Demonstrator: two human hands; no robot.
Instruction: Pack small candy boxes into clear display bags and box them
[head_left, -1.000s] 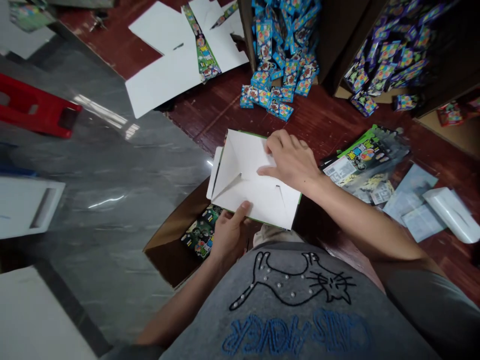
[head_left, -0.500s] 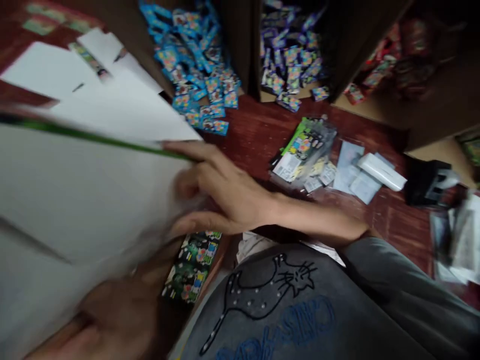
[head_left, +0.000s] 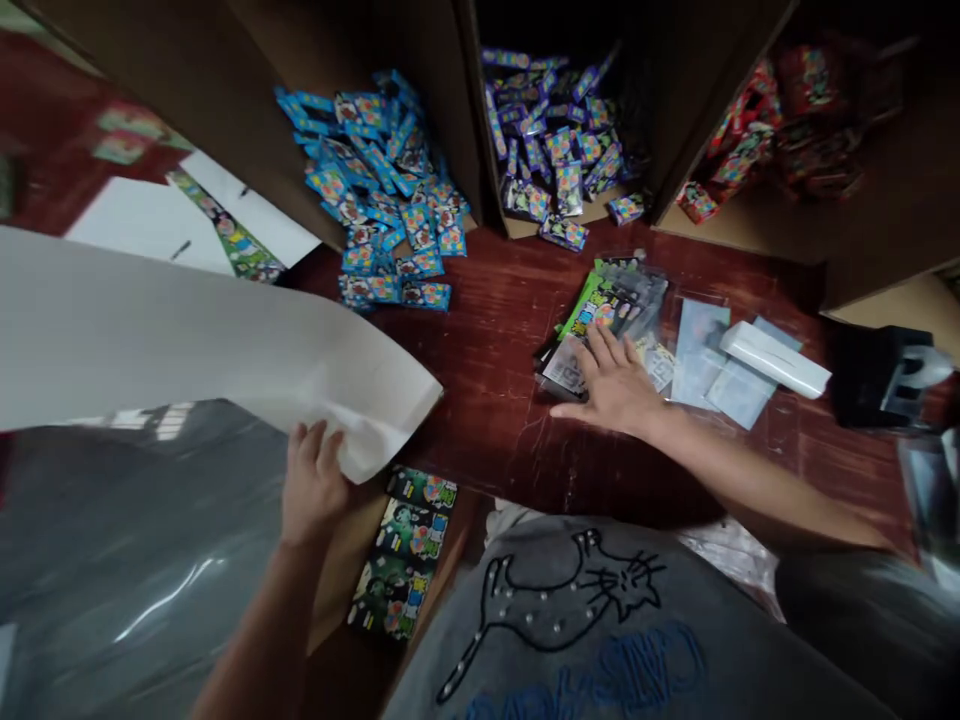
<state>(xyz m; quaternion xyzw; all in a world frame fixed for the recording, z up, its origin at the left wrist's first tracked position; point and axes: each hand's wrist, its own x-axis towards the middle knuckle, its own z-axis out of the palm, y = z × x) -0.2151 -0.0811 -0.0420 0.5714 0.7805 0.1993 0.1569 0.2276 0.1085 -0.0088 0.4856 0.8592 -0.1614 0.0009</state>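
My left hand [head_left: 316, 482] pinches the lower edge of a large white sheet [head_left: 225, 330], which is lifted and curls at its right end. Its thumb is hidden. My right hand [head_left: 619, 385] lies with fingers spread on a pile of clear plastic packets [head_left: 611, 300] with green and black printed cards. Its fingertips touch the near side of the pile, by a whitish printed label. Just right of that hand lie pale blue flat packets [head_left: 697, 345] with a white box-like piece [head_left: 776, 358] on top.
Open cardboard boxes at the back hold blue sachets [head_left: 405, 180], purple sachets [head_left: 555, 140] and red sachets [head_left: 750, 130], some spilling onto the red wooden table [head_left: 480, 350]. Black-green printed packs [head_left: 401, 560] sit in a box below the edge. A black holder [head_left: 870, 375] stands right.
My right hand has left the sheet and moved right onto the plastic packets. The sheet has swung up and folded back, showing grey plastic beneath; my left hand has come into clear view at its edge.
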